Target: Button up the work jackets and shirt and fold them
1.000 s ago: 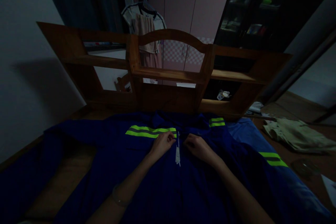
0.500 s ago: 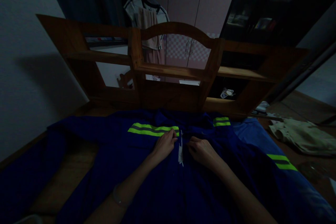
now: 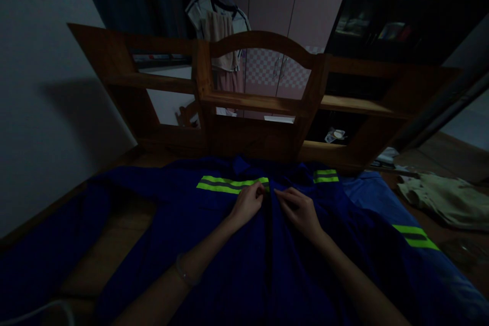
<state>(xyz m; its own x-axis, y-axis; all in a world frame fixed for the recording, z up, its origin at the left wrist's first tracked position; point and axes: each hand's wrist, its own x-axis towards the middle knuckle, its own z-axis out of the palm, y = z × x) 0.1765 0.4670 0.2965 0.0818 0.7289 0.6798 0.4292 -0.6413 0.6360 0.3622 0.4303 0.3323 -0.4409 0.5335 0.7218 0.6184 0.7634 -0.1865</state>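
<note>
A dark blue work jacket (image 3: 214, 244) with yellow-green reflective stripes (image 3: 229, 184) lies spread flat on a wooden surface in dim light. My left hand (image 3: 248, 205) pinches the left edge of the jacket's front opening just below the stripe. My right hand (image 3: 300, 210) pinches the right edge, close beside the left hand. Both sets of fingers are closed on the cloth near the collar. A bracelet sits on my left wrist.
A wooden headboard with open shelves (image 3: 263, 107) stands just behind the jacket. A beige garment (image 3: 443, 198) lies on the floor at the right. Clothes hang on a rack (image 3: 221, 25) at the back. A grey wall is on the left.
The white tag strip seen between my hands is now covered as the two front edges came together. My hands moved slightly up toward the collar, and the view shifted right.
</note>
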